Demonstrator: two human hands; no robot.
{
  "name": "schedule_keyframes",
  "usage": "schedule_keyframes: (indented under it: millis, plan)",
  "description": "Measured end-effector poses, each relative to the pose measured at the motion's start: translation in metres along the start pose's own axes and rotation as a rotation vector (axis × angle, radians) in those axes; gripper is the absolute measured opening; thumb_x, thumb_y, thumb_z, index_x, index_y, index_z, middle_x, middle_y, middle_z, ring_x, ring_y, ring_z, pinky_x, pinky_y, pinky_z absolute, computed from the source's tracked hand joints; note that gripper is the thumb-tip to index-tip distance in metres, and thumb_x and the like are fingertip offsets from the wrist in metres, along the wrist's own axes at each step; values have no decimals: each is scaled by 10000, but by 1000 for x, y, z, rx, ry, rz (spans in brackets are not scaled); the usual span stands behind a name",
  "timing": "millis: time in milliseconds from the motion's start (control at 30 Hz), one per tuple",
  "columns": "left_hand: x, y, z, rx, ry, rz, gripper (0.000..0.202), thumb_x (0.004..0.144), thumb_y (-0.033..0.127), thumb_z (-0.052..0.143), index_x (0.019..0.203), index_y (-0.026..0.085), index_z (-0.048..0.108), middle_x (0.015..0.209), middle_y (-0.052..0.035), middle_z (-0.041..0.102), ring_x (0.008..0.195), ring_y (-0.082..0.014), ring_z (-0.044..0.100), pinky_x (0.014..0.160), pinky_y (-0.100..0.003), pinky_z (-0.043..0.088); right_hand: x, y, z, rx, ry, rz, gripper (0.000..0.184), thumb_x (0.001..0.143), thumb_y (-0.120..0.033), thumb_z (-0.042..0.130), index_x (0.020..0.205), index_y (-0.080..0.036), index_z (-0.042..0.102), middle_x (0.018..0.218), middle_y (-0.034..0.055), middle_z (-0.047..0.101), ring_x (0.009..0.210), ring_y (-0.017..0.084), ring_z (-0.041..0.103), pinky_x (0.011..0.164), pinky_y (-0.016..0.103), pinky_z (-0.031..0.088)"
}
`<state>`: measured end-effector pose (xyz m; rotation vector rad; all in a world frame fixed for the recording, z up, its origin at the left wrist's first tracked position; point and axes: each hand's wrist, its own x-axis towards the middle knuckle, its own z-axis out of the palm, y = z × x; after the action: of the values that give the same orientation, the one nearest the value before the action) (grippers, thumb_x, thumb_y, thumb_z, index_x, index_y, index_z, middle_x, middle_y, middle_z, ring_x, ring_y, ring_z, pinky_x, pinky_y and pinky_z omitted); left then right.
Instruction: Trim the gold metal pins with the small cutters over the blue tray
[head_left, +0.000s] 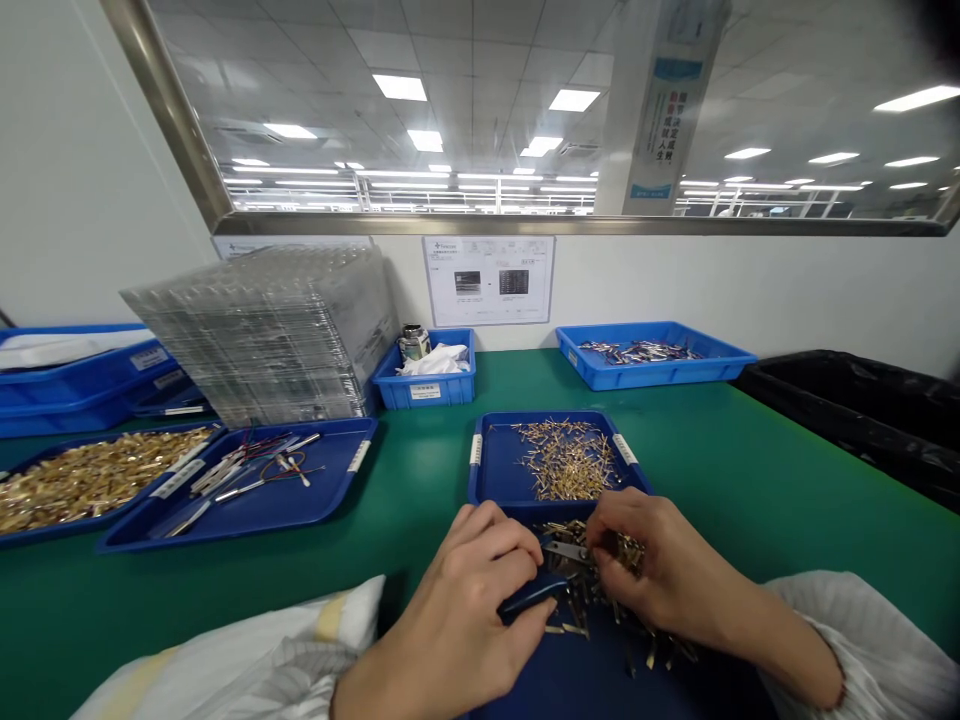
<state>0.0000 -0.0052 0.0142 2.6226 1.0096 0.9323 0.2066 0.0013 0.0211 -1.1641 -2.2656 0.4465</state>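
My left hand (480,590) is closed round a pair of small blue-handled pliers (534,594). The metal head points right, toward my other hand. Close beside that head, my right hand (649,560) has its thumb and fingers pinched together; what they hold is hidden. Both hands are over the front dark blue tray (555,685), where small gold and silver metal pieces (577,612) lie scattered under and around them. Just behind, a second blue tray (495,450) bears a pile of thin gold pins (566,460).
Left are a tray of wired parts (300,505), a tray of gold pieces (97,480) and a tall stack of clear plastic trays (277,330). Behind stand a small blue bin (431,385) and a blue tray of mixed parts (652,368). A black-lined bin (862,410) adjoins the right edge.
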Motion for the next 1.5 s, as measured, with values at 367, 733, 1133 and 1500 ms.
schedule_keyframes:
  millis: [367, 733, 1133, 1500]
  plan:
    - [-1, 1, -1, 71, 31, 55, 63, 781, 151, 567, 723, 160, 589, 818, -40, 619, 785, -208, 492, 731, -399, 401, 1, 5, 3, -53, 28, -8, 130, 736, -55, 511, 694, -172, 550, 670, -5, 571, 638, 132, 510, 633, 256, 384]
    - [3, 0, 2, 5, 127, -84, 108, 690, 135, 630, 631, 168, 546, 763, -15, 614, 690, -169, 538, 682, -359, 426, 1, 17, 2, -167, 73, -203, 217, 844, -29, 397, 783, -176, 545, 726, 23, 570, 671, 146, 508, 646, 280, 368]
    - [4, -1, 0, -66, 140, -108, 115, 690, 115, 621, 632, 163, 533, 760, -18, 600, 692, -166, 532, 661, -344, 433, 4, 16, -7, 232, 96, 70, 126, 854, -165, 466, 799, -183, 578, 762, 14, 594, 693, 139, 535, 619, 239, 413]
    - [3, 1, 0, -155, 147, -67, 127, 669, 94, 638, 654, 166, 534, 752, -16, 607, 687, -151, 578, 733, -354, 461, 7, 18, -6, 622, -56, 205, 236, 844, -371, 526, 755, -157, 567, 617, -18, 512, 574, 103, 463, 548, 219, 389]
